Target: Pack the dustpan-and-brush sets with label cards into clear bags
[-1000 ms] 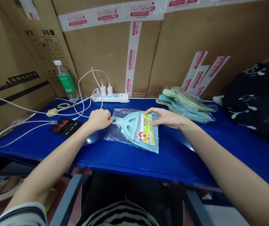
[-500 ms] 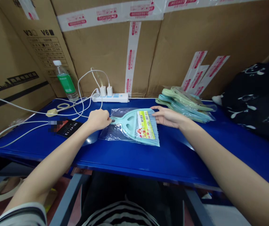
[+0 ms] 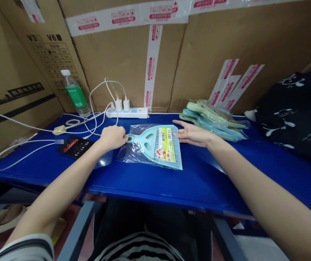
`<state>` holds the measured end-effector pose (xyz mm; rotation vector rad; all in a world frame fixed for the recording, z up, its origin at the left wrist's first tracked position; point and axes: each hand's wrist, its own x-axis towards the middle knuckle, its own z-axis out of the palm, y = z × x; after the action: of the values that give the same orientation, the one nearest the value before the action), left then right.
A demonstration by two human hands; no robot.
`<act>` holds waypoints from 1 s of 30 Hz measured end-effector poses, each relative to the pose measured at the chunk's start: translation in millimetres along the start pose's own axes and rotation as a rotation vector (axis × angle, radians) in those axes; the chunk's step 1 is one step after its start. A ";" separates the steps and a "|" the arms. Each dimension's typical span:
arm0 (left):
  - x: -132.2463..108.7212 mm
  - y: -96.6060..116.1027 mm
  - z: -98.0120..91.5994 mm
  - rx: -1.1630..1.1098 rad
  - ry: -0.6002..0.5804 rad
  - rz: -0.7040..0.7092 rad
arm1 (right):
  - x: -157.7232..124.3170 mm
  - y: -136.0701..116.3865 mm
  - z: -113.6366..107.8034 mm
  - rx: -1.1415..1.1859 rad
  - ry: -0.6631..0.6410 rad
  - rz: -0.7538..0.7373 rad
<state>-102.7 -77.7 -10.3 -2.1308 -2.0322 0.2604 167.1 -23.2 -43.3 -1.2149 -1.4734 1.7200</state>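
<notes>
A light blue dustpan [image 3: 147, 144] lies flat on the blue table, its handle to the left. Within it sits a small brush [image 3: 176, 148] with grey-blue bristles, under a yellow-green label card [image 3: 166, 145]. Around the dustpan's handle and body is a clear plastic bag [image 3: 130, 155]. My left hand [image 3: 113, 137] is closed on the handle end, its fingertips partly hidden. At the dustpan's right edge, my right hand [image 3: 195, 134] has its fingers stretched out and spread; the fingertips are at the upper right corner, and I cannot tell whether they touch it.
Behind my right hand is a stack of bagged green and blue dustpans [image 3: 212, 119]. A power strip [image 3: 128, 113] with white cables, a bottle [image 3: 76, 95] and a phone [image 3: 77, 148] are at the left. Cardboard [image 3: 117, 65] walls the back; a dark patterned bag [image 3: 297, 116] lies right.
The dustpan has shifted very slightly left with my left hand. My right hand's fingers have spread wider, its index finger lifting off the dustpan's edge.
</notes>
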 end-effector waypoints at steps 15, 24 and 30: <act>0.0 1.5 -1.6 0.027 -0.021 -0.017 | -0.3 -0.9 -4.5 -0.037 0.003 -0.056; 1.0 -0.9 -1.8 0.052 -0.020 -0.044 | 3.4 2.8 -13.3 -0.065 -0.003 -0.073; 1.3 -2.2 -4.7 0.049 -0.028 -0.078 | 6.0 5.1 -17.8 -0.116 0.021 -0.095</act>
<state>-103.6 -76.4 -5.2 -2.0251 -2.0969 0.3264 181.1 -11.2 -49.5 -1.1972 -1.6118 1.5737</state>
